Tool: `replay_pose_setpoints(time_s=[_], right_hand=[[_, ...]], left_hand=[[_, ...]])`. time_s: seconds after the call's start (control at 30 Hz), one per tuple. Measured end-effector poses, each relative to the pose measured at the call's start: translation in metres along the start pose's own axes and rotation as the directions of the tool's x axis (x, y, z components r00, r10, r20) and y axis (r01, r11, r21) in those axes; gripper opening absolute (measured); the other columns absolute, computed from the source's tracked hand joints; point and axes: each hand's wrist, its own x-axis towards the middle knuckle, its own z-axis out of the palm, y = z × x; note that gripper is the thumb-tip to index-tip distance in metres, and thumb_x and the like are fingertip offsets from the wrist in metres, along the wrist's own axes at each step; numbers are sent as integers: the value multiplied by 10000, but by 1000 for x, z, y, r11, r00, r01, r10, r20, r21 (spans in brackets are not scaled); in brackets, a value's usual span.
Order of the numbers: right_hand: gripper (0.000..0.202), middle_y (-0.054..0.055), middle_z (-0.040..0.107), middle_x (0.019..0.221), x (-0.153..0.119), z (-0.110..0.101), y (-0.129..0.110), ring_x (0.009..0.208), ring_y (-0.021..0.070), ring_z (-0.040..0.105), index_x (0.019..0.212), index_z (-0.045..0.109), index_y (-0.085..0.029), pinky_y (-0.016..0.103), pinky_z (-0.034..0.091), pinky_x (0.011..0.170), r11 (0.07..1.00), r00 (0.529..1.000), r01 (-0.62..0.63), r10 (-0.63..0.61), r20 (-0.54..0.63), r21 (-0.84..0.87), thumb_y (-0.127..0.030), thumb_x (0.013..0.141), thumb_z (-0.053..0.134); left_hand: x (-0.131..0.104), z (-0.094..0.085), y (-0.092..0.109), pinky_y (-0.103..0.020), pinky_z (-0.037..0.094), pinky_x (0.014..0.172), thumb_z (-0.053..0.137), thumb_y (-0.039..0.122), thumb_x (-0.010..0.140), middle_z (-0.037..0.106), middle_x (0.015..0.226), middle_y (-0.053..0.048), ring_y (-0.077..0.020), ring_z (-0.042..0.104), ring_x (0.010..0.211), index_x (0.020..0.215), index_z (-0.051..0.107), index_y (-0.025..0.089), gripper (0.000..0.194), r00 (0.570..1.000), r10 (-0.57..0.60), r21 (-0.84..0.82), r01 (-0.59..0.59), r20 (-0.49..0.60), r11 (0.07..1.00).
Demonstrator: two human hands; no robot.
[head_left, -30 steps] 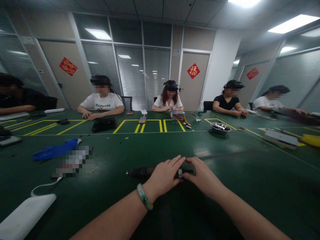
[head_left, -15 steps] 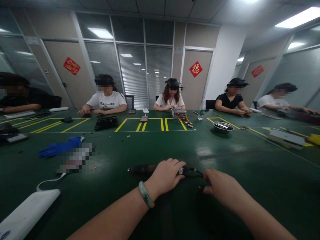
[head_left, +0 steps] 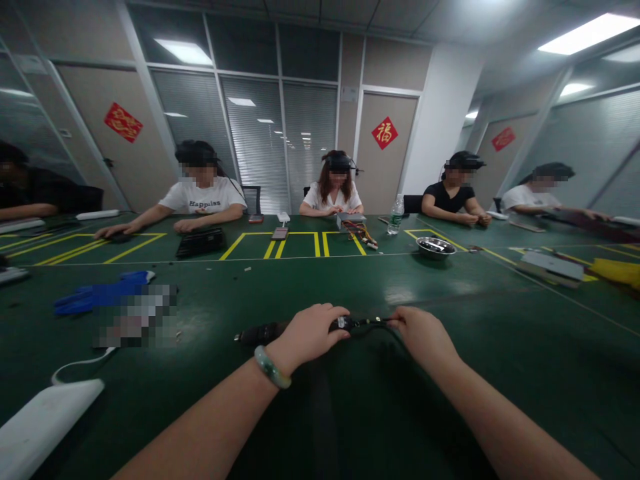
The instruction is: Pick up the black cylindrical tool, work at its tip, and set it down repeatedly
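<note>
With left fingers gripping the tool and right fingers pinching the cable, the stretch between them has risen nearly level, so both look controlled.

Five people, three red signs in upper half
Lower centre shows two hands, one tool; right of centre, one bottle, one bowl.

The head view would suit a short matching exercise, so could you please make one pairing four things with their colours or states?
1. Left hand
2. Right hand
3. Glove
4. Bowl

A. shiny silver
B. pinching a black cable
C. blue
D. closed over a dark tool

Right pairs: 1-D, 2-B, 3-C, 4-A
</note>
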Motion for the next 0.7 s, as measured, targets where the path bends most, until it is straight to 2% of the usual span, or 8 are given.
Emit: replay_pose_setpoints(time_s=[0.07,0.2,0.33,0.5,0.7], right_hand=[[152,8,685,908,3,4,-2,829,177,613,892,709,-265,275,401,699,998,999,39,-38,-14,57,-305,875,564],[139,-22,692,901,1,10,-12,826,167,617,895,722,-289,269,404,721,985,993,96,-106,61,141,-287,861,587],[139,-19,699,894,-4,10,-18,821,162,627,903,725,-288,263,405,723,977,986,127,-143,81,170,-283,860,593],[130,-30,698,864,-6,11,-20,797,147,628,937,697,-285,247,402,680,970,989,119,-135,62,212,-271,862,592],[111,-9,687,915,-8,15,-24,834,158,621,893,696,-260,261,405,719,975,982,189,-190,1,118,-288,873,590]], left_hand=[[-2,-7,-5,-330,461,829,565,492,871,629,1067,-3,-207,598,958,1178,561,313,356,999,-5,-13,6,38,1000],[-6,-13,-1,-311,463,788,608,441,831,630,1031,-3,-207,599,940,1113,572,286,323,999,10,47,-12,44,999],[-6,-4,13,-313,462,757,640,452,809,609,1017,-21,-212,583,920,1085,560,249,352,1000,23,100,-21,-18,995],[-2,9,23,-332,454,750,588,397,878,602,1000,-36,-216,572,917,1031,572,225,231,997,38,154,-27,-68,988],[0,15,32,-337,460,778,546,322,913,618,987,-29,-200,584,911,986,575,218,130,997,42,126,-33,-70,991]])
